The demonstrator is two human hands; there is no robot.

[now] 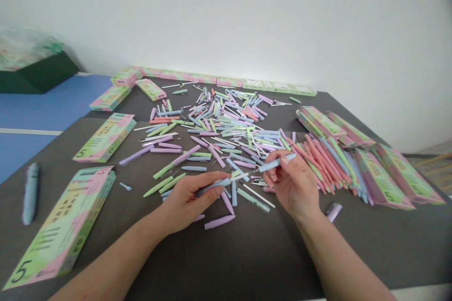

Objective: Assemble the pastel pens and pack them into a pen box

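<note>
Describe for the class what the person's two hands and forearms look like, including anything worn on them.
The left hand and right hand are bare, with no gloves, and no ring or watch shows. The left forearm and right forearm are bare too, with no sleeve in view before they leave the picture.

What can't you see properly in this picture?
From the head camera:
- The pale blue pen barrel: the right hand covers its middle.
- The grey-blue pen barrel: the left hand covers part of it.
- The dark green box: the left edge cuts it off.
- The pastel pen box: its small print is blurred.
- The pen pile: its tiniest pieces are too small.
</note>
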